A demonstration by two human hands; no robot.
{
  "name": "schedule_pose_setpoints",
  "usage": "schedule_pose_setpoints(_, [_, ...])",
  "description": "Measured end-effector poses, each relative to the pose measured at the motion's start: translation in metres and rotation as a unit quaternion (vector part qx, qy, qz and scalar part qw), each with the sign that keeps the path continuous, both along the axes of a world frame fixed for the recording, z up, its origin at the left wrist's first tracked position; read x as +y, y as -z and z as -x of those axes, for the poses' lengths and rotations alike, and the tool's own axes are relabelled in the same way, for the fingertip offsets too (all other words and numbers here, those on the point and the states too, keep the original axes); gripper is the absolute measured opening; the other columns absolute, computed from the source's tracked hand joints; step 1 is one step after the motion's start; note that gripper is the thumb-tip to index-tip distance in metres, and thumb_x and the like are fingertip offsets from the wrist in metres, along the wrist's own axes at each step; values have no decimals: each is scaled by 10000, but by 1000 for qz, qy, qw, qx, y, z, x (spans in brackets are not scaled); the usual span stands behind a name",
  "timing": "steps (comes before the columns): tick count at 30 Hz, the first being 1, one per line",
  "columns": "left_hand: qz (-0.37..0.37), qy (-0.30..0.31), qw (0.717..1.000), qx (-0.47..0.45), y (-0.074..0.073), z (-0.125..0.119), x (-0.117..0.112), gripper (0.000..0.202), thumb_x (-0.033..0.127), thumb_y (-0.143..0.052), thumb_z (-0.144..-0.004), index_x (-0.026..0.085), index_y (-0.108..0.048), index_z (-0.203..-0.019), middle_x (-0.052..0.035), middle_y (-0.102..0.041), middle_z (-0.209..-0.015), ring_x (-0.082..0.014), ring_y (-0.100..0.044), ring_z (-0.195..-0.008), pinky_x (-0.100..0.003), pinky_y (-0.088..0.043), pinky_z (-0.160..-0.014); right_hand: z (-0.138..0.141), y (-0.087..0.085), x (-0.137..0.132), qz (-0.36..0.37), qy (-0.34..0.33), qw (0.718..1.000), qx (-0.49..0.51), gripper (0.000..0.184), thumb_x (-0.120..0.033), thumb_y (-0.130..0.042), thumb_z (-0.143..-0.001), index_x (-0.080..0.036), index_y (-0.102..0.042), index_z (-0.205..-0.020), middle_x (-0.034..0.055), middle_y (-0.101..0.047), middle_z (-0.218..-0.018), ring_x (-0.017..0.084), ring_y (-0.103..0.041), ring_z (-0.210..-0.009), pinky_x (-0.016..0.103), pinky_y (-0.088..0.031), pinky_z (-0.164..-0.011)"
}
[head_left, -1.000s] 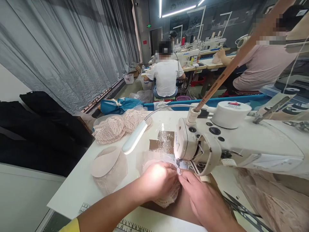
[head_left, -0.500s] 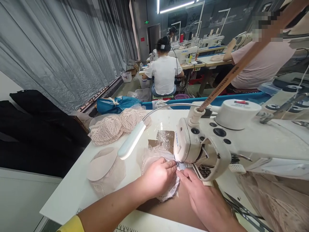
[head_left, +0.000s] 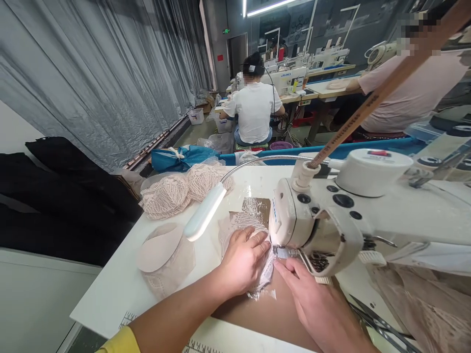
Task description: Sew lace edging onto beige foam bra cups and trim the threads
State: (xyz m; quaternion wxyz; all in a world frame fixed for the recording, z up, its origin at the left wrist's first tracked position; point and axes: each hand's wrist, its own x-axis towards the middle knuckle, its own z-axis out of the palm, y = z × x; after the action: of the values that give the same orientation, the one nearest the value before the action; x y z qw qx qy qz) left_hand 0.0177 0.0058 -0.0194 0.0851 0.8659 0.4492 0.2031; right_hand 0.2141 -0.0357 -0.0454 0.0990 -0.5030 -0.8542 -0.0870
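A beige lace bra cup (head_left: 265, 274) lies under the head of a white sewing machine (head_left: 290, 211), its edge by the presser foot (head_left: 281, 251). My left hand (head_left: 245, 260) rests on the lace from above, fingers stretched out and slightly apart. Just right of the cup, my right hand (head_left: 312, 299) has its thumb and forefinger closed at the lace edge, close in front of the presser foot. Part of the cup is hidden under my left hand.
A lit gooseneck lamp (head_left: 206, 211) reaches over the white table (head_left: 114, 289). Lace cups (head_left: 167, 193) are piled at the back, and smooth cup pieces (head_left: 162, 250) lie left. Scissors (head_left: 379, 323) and beige fabric (head_left: 427, 304) are at right. A co-worker (head_left: 253, 110) sits ahead.
My left hand's fingers have gone from bunched near the presser foot to spread over the lace, a little back from the needle area. My right hand remains at the edge. The view has shifted slightly.
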Motion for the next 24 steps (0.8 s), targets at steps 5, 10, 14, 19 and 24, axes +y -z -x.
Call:
schedule_pose_setpoints(5, [45, -41, 998, 15, 1, 3, -1, 389, 195, -514, -865, 263, -618, -1234, -92, -509, -1394, -386, -350, -1330, -683, -278, -1034, 1, -2, 1, -10, -29, 998, 57, 564, 14, -342, -796, -202, -675, -1197, 102, -722, -984, 203, -702, -706, 285, -509, -499])
schedule_pose_setpoints(10, [150, -45, 985, -74, -5, 18, 0, 330, 77, -526, -726, 203, -715, -965, -46, -629, -1276, -344, -384, -1340, -639, -156, -1117, -7, 1, 2, -28, -87, 986, 137, 413, -73, -342, -897, -144, -671, -1136, 102, -729, -1058, 206, -708, -900, 305, -576, -720])
schedule_pose_setpoints(14, [259, 151, 947, -113, -16, 34, -21, 208, 61, -515, -656, 196, -672, -671, 4, -735, -1033, -268, -509, -1258, -546, -159, -1151, -11, 2, -1, 16, -101, 970, 223, 337, -136, -351, -933, -197, -651, -1074, 72, -722, -1000, 167, -690, -846, 276, -556, -703])
schedule_pose_setpoints(19, [155, 183, 952, -191, -29, 35, -52, 282, 87, -486, -714, 174, -678, -901, -69, -699, -1116, -210, -611, -1107, -384, -386, -1060, -8, -2, -5, 66, -101, 952, 281, 305, -166, -352, -941, -227, -644, -1005, 54, -696, -941, 174, -660, -821, 302, -521, -682])
schedule_pose_setpoints(24, [94, 100, 987, -89, -21, 24, -45, 245, 223, -519, -855, 150, -651, -1048, -121, -635, -1213, -250, -566, -1148, -393, -422, -1023, -10, 5, -3, 58, -88, 954, 280, 329, -152, -337, -937, -228, -642, -1034, 51, -696, -980, 175, -653, -850, 303, -515, -713])
